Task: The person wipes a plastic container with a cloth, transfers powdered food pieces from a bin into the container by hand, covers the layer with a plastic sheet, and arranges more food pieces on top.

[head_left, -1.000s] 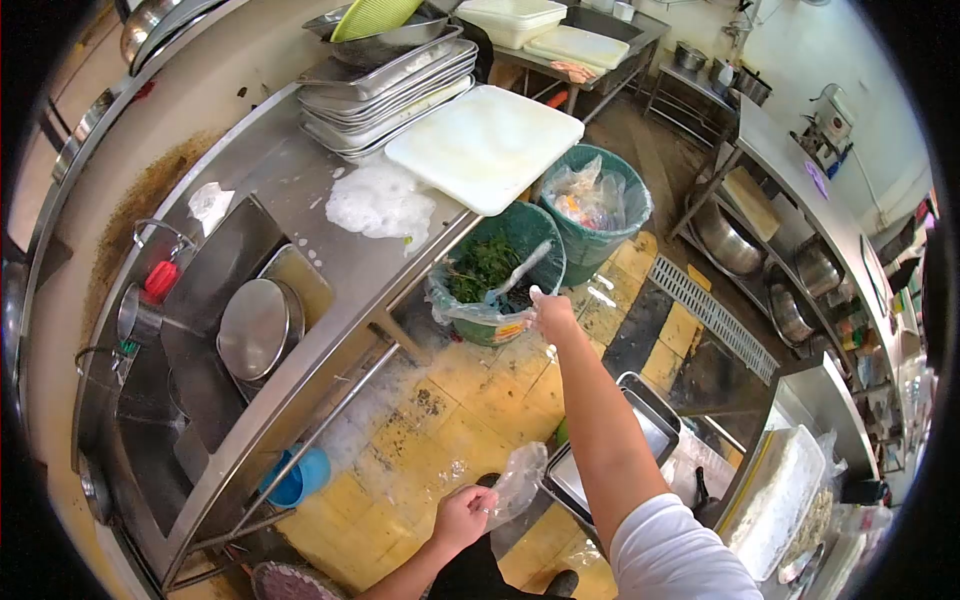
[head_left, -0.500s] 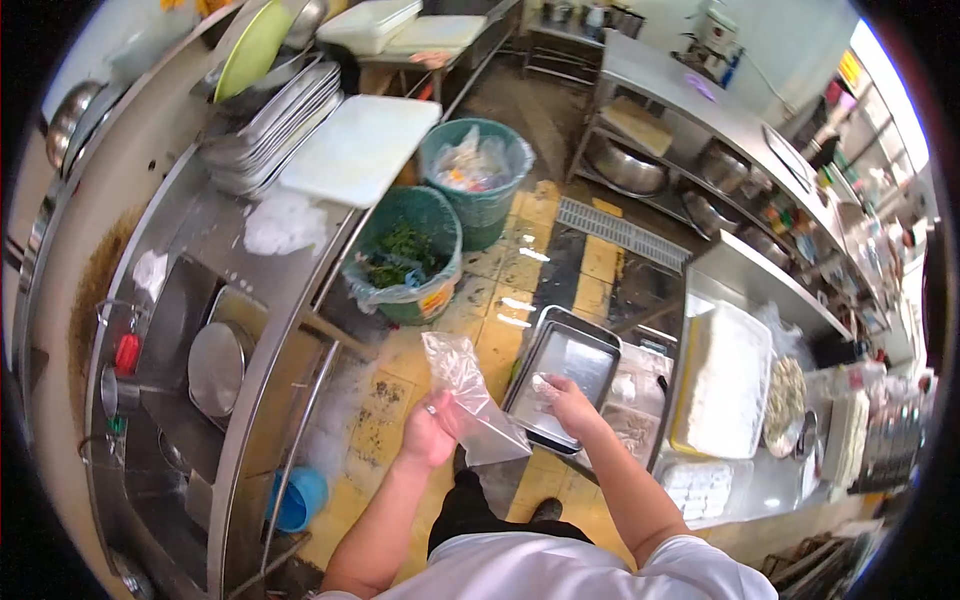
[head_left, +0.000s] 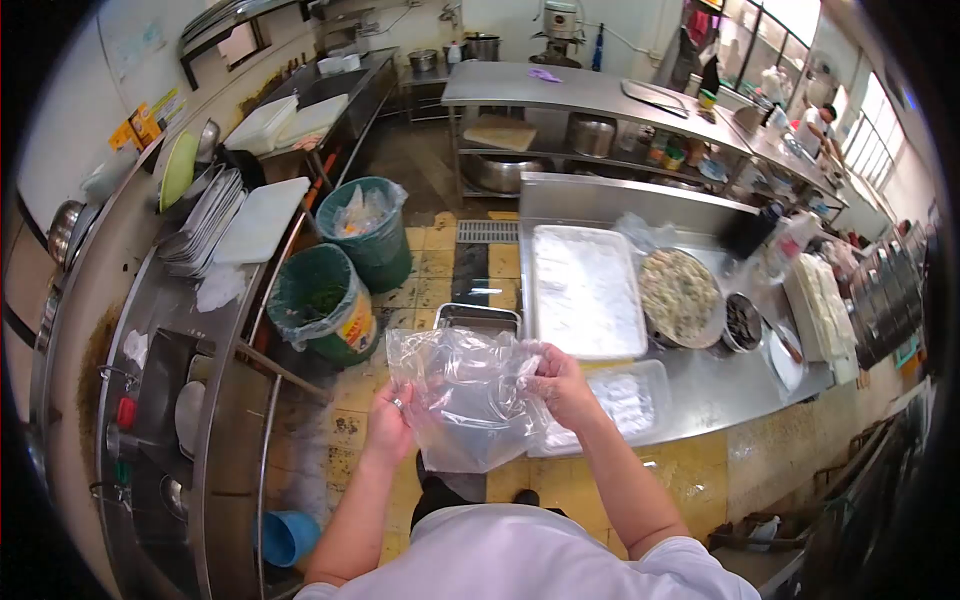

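Plastic bag (head_left: 468, 415) partly hides the metal tray (head_left: 478, 319); your left hand (head_left: 388, 420) pinches one side, and your right hand (head_left: 560, 388), earlier over that tray, now grips the other.

Metal tray (head_left: 478, 321), partly hidden behind the clear plastic bag (head_left: 468, 425) I hold; my white shirt (head_left: 530, 555), cut off below; distant person (head_left: 814, 132), too small for detail.

Clear plastic bag (head_left: 468, 405), thin, glossy, creased. Spread in the air between left hand (head_left: 390, 422) and right hand (head_left: 562, 388), held at opposite sides.
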A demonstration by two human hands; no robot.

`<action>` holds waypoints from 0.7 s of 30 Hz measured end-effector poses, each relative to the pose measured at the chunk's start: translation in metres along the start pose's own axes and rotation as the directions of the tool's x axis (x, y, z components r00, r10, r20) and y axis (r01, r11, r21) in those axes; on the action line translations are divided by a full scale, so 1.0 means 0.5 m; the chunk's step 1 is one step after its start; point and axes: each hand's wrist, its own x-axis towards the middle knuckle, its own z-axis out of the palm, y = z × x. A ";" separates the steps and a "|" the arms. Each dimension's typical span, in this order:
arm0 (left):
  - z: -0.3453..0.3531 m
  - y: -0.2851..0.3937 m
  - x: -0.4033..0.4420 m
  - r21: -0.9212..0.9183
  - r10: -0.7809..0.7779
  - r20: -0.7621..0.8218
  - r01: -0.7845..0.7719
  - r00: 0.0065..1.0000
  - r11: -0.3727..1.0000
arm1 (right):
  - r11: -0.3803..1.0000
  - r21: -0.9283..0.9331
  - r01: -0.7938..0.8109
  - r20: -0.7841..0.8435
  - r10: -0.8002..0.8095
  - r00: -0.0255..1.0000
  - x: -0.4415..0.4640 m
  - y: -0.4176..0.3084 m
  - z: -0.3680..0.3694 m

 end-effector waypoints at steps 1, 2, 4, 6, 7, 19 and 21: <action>0.023 -0.030 -0.010 0.084 0.010 0.000 -0.010 1.000 0.996 | 0.998 -0.021 0.065 -0.026 -0.066 0.998 -0.030 -0.018 -0.035; 0.039 -0.061 -0.015 0.167 0.019 0.001 -0.019 1.000 0.986 | 0.994 -0.062 0.089 -0.045 -0.092 0.995 -0.057 -0.033 -0.070; 0.083 -0.114 -0.037 0.274 0.036 0.009 -0.037 0.999 0.961 | 0.990 -0.029 0.139 -0.063 -0.140 0.988 -0.115 -0.055 -0.128; 0.132 -0.159 -0.053 0.324 0.056 0.029 -0.062 0.998 0.944 | 0.986 -0.030 0.162 -0.085 -0.163 0.983 -0.166 -0.079 -0.175; 0.152 -0.175 -0.059 0.335 0.037 0.047 -0.050 0.998 0.941 | 0.984 -0.049 0.173 -0.097 -0.178 0.979 -0.187 -0.091 -0.193; 0.356 -0.163 0.053 0.634 -0.303 0.370 -0.001 0.878 0.773 | 0.874 -0.466 0.138 0.130 -0.086 0.988 -0.264 -0.274 -0.336; 0.378 -0.182 0.082 0.692 -0.320 0.341 -0.005 0.884 0.722 | 0.832 -0.543 0.116 0.135 -0.049 0.990 -0.234 -0.292 -0.364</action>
